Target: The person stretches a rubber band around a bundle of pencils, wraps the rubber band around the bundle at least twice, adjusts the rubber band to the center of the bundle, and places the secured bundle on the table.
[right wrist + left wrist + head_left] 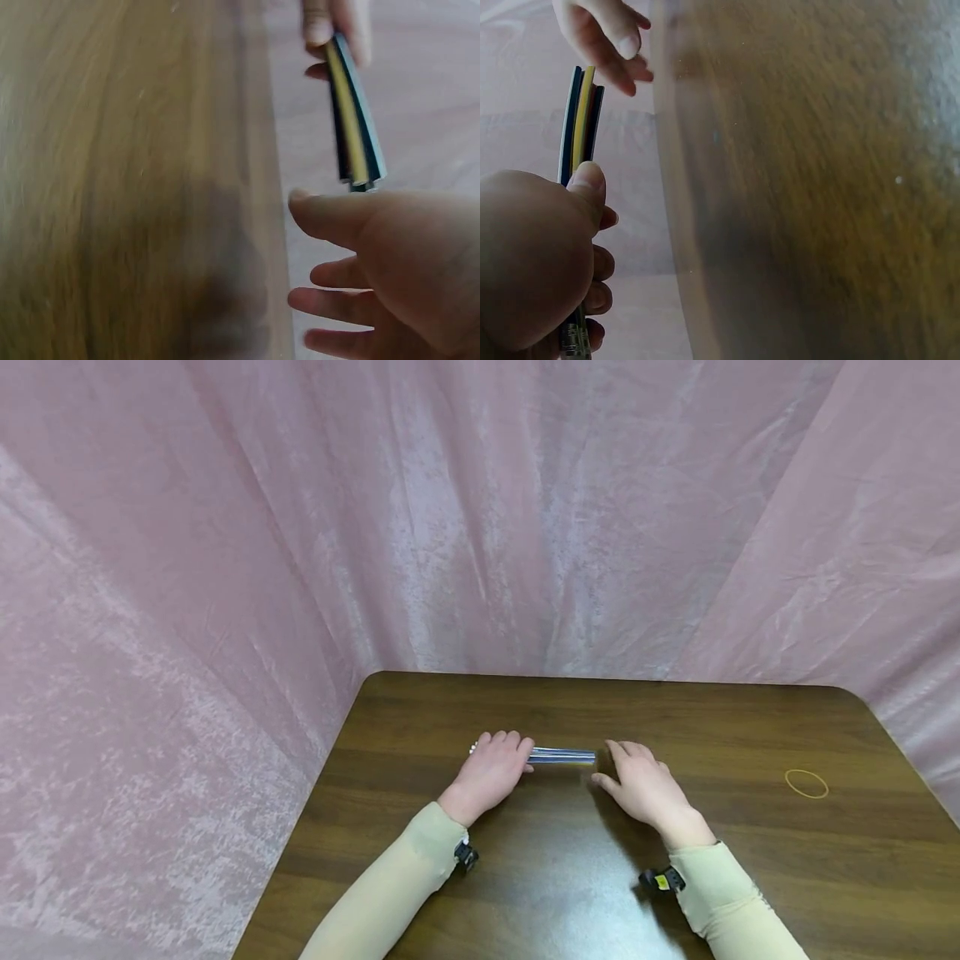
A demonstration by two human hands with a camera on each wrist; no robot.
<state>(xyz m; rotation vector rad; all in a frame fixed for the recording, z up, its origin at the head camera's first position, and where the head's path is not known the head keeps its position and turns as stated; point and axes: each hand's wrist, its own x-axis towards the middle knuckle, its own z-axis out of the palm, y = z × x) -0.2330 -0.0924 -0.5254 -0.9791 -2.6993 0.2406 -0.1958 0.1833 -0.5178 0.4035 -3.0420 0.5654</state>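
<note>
My left hand (493, 770) grips a bundle of pencils (562, 756), thumb on one side and fingers curled round the other. The pencils lie side by side, in dark, yellow and pale blue colours, with flat ends in the left wrist view. Small white tips show past the left hand's far side in the head view; the middle of the bundle is hidden in the grip. Just beyond the bundle's right end is my right hand (647, 785), its fingers spread and thumb apart, holding nothing. In the right wrist view its thumb (330, 217) is close below the pencil ends.
A yellow rubber band (807, 784) lies on the brown wooden table (720, 718), right of the right hand. Pink curtains (480, 527) hang behind the table and along its sides. Wrist cameras (662, 881) sit at both sleeves' cuffs.
</note>
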